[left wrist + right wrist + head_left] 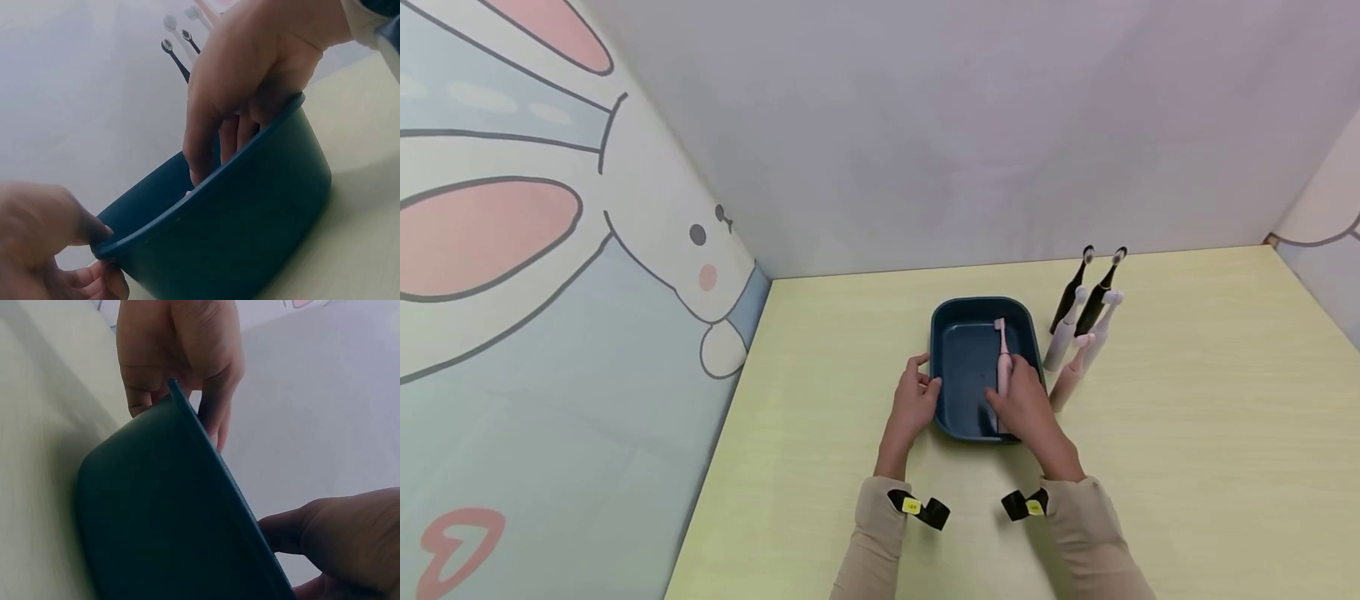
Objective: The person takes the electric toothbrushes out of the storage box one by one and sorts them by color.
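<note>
A dark blue rectangular basin (966,429) with rounded corners sits on the table. At its left side my left hand (916,404) grips the rim, thumb inside and fingers outside, as the left wrist view also shows. My right hand (1028,404) reaches over the right side into the basin. Between its thumb and fingers is the handle of a pink electric toothbrush (1004,364), whose brush head points to the far end. In the left wrist view, the right hand (244,75) points its fingers down inside the basin and hides most of the toothbrush.
Right of the basin several electric toothbrushes stand upright close together: black ones (1093,308) at the back, white ones (1062,340) in the middle and a pink one (1067,382) in front. The pale yellow table (820,350) meets a plain wall (925,167) behind.
</note>
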Demonstrator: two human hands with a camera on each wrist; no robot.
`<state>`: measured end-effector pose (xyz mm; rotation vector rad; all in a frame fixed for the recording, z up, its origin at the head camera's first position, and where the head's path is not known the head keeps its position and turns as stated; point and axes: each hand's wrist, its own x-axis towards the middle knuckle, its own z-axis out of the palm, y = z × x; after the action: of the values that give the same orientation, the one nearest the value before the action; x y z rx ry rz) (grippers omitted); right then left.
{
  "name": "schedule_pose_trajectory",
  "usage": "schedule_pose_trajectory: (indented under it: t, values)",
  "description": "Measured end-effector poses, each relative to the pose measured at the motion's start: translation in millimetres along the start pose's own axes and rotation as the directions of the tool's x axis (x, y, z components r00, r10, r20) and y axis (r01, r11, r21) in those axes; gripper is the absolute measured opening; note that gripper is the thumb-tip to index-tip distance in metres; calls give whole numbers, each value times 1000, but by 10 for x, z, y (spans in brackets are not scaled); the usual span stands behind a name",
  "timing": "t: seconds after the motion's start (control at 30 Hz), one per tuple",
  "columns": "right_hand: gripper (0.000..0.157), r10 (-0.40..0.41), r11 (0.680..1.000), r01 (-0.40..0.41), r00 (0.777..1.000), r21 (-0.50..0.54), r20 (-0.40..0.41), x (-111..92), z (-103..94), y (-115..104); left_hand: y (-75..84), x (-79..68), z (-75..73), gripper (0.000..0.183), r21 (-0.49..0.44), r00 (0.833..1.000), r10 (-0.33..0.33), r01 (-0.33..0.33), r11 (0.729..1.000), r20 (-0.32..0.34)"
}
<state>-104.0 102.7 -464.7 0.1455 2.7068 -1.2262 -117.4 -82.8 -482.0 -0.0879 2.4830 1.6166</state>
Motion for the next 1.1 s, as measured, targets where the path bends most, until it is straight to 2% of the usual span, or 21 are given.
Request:
schedule_pose_trajectory:
  t: [0.1,0.27,0.47,0.67,0.83,1.1]
  values:
    - [75,47,998,-45,998,-49,45,20,11,-20,0,0,-2,44,0,1000,0,0,1000,2]
    - [75,73,994,-68,996,-90,57,52,54,-38,8,-5,-2,45,5,1000,0,0,1000,1]
    - [68,62,987,-54,997,-149,49,93,106,-20,8,-9,-9,45,5,1000,4,-4,1000,3]
    - [52,41,980,-38,999,-193,9,97,146,-24,10,-7,-18,45,1,1000,12,-12,1000,3]
    - [48,38,979,-38,999,-199,-4,88,155,-40,9,-5,-22,45,2,1000,15,-15,1000,1]
    - [57,17,991,-17,1000,-133,-1,92,139,-35,5,-10,-24,45,7,1000,6,-6,1000,3]
